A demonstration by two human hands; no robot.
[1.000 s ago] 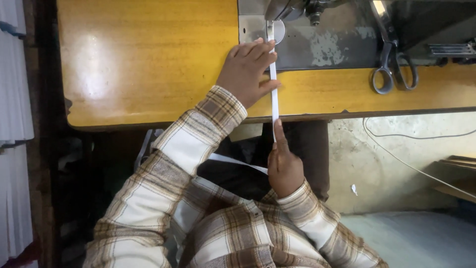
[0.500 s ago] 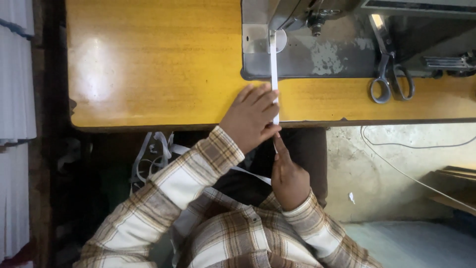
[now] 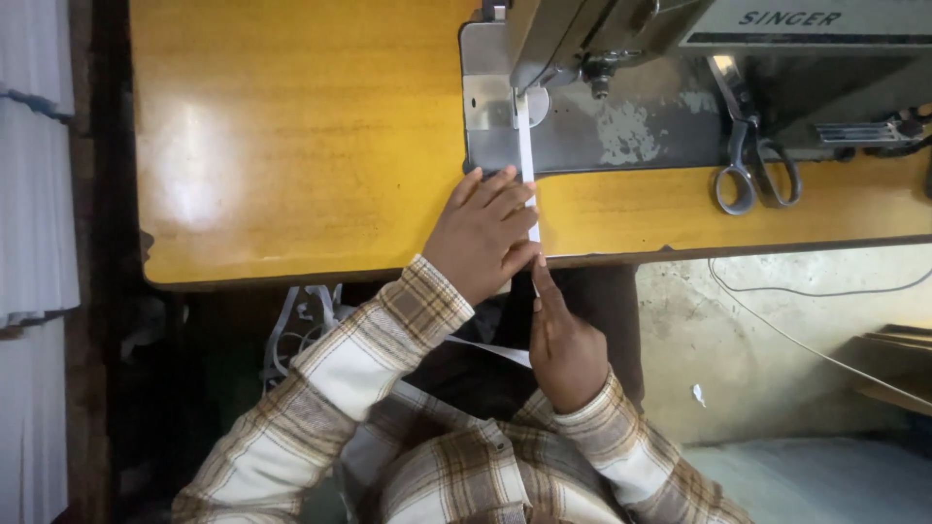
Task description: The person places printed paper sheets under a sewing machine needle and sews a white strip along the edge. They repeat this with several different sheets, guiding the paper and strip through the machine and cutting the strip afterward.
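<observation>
A narrow white strip (image 3: 525, 136) runs from under the presser foot of the grey sewing machine (image 3: 621, 39) straight back across the yellow wooden table (image 3: 291, 146) and over its near edge. My left hand (image 3: 482, 233) lies on the table at that edge, fingers pressed down on the strip. Just below the edge, my right hand (image 3: 563, 344) holds the strip, with the index finger stretched up along it. The two hands almost touch. The strip's tail passes down behind my right hand toward my lap.
Grey scissors (image 3: 752, 165) lie on the machine bed at the right. A thin cable (image 3: 806, 291) hangs below the table's right side. Loops of white strip (image 3: 301, 311) hang under the table. Stacked white cloth (image 3: 34, 194) stands at the far left.
My left hand has slid back along the strip from near the machine to the table's near edge, close to my right hand. The view has tilted slightly.
</observation>
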